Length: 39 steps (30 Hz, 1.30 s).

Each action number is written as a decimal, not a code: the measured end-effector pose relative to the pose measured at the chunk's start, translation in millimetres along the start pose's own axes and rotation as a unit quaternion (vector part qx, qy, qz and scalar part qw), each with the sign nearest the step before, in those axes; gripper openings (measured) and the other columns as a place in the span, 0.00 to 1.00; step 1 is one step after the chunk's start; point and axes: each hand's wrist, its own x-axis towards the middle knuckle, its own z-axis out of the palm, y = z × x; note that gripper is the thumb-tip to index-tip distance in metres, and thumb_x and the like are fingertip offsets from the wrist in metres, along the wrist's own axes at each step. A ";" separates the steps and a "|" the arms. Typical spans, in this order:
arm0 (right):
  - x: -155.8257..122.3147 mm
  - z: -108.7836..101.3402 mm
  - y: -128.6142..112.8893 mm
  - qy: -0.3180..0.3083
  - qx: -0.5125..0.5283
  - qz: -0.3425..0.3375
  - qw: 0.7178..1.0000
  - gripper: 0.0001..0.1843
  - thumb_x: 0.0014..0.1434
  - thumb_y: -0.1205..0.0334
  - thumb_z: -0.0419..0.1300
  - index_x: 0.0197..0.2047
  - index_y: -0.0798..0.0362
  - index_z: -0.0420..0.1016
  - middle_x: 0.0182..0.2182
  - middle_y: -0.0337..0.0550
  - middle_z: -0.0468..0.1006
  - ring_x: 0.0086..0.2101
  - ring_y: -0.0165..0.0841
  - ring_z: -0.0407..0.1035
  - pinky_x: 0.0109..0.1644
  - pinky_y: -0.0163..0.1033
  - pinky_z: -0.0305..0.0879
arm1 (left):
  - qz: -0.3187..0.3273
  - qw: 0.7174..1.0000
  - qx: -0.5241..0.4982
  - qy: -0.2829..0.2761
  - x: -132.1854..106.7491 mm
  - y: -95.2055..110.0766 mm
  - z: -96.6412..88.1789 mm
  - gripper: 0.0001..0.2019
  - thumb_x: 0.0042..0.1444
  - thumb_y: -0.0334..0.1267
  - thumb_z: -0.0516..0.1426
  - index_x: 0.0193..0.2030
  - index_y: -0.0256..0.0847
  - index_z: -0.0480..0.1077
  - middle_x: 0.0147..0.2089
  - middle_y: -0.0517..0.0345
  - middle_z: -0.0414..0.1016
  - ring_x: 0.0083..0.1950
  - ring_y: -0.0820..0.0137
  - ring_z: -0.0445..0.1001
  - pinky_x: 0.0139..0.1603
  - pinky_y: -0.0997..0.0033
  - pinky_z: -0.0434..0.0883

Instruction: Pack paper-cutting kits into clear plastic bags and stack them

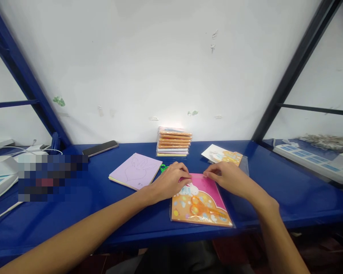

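Note:
A clear plastic packet [201, 207] lies flat near the table's front edge. Inside it show pink paper, an orange card with a white rabbit, and a pair of orange scissors [207, 210]. My left hand [171, 180] pinches the packet's far edge at the left, thumb and fingers together. At the right end of that edge, the thumb and forefinger of my right hand [225, 178] are pinched closed. Green-handled scissors [163, 167] lie just beyond my left hand, partly hidden by it. Behind my right hand rests a white and orange card [217, 153] on clear plastic.
A stack of lilac paper squares [135, 171], the top one bearing a line drawing, sits to the left. Several filled packets [174, 142] are piled against the wall. A dark phone [100, 148] lies at the back left. Power strips [311, 161] and cables flank the blue table [88, 213].

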 end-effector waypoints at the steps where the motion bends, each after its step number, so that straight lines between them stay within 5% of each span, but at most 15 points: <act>1: 0.5 0.7 2.7 0.008 0.002 0.007 1.000 0.12 0.62 0.61 0.59 0.34 0.47 0.86 0.34 0.43 0.87 0.34 0.42 0.79 0.37 0.42 0.68 | 0.002 1.000 -0.001 -0.002 0.1 0.2 0.0 0.11 0.67 0.37 0.57 0.45 0.43 0.83 0.49 0.51 0.78 0.52 0.62 0.73 0.56 0.60 0.69; 7: 2.6 5.5 17.4 0.033 0.017 0.037 0.999 0.08 0.56 0.65 0.62 0.29 0.47 0.83 0.30 0.43 0.86 0.33 0.42 0.79 0.34 0.41 0.68 | -0.008 0.999 0.019 -0.027 -1.2 9.6 -6.4 0.15 0.69 0.40 0.53 0.54 0.39 0.79 0.48 0.49 0.75 0.52 0.61 0.71 0.55 0.61 0.69; 13: 7.9 17.0 -2.8 0.049 -0.001 0.032 0.998 0.10 0.57 0.66 0.61 0.32 0.47 0.84 0.30 0.44 0.86 0.33 0.42 0.79 0.36 0.41 0.66 | 0.030 0.995 0.070 -0.068 -4.1 18.3 -10.9 0.19 0.72 0.40 0.47 0.61 0.43 0.74 0.54 0.49 0.72 0.52 0.60 0.69 0.57 0.55 0.66; 20: 3.4 13.0 -0.4 0.063 -0.018 0.055 0.996 0.09 0.57 0.66 0.63 0.31 0.48 0.85 0.29 0.45 0.86 0.33 0.43 0.79 0.35 0.41 0.66 | 0.008 0.995 0.081 -0.056 -3.7 10.5 -13.1 0.19 0.73 0.41 0.46 0.54 0.40 0.76 0.49 0.49 0.73 0.51 0.60 0.70 0.53 0.59 0.66; 28: 5.9 23.9 -23.4 0.068 -0.045 0.040 0.996 0.13 0.58 0.72 0.61 0.33 0.49 0.86 0.31 0.45 0.86 0.34 0.39 0.78 0.37 0.39 0.62 | 0.063 0.987 0.120 -0.082 -5.7 25.1 -10.3 0.18 0.71 0.41 0.49 0.61 0.38 0.70 0.58 0.46 0.71 0.56 0.57 0.68 0.60 0.53 0.66; 36: 2.2 13.8 -11.4 0.077 -0.059 0.107 0.990 0.09 0.57 0.69 0.65 0.32 0.50 0.87 0.29 0.46 0.86 0.34 0.41 0.79 0.34 0.38 0.62 | 0.027 0.985 0.160 -0.058 -1.5 21.0 -14.0 0.17 0.72 0.38 0.46 0.49 0.36 0.76 0.47 0.48 0.75 0.48 0.59 0.72 0.51 0.57 0.69; 39: 0.8 14.7 -13.9 0.083 -0.067 0.114 0.988 0.09 0.57 0.70 0.64 0.32 0.51 0.87 0.30 0.49 0.86 0.34 0.42 0.79 0.35 0.39 0.62 | 0.041 0.985 0.157 -0.062 -3.9 24.2 -12.9 0.16 0.71 0.39 0.47 0.51 0.36 0.75 0.49 0.47 0.75 0.49 0.59 0.71 0.53 0.56 0.69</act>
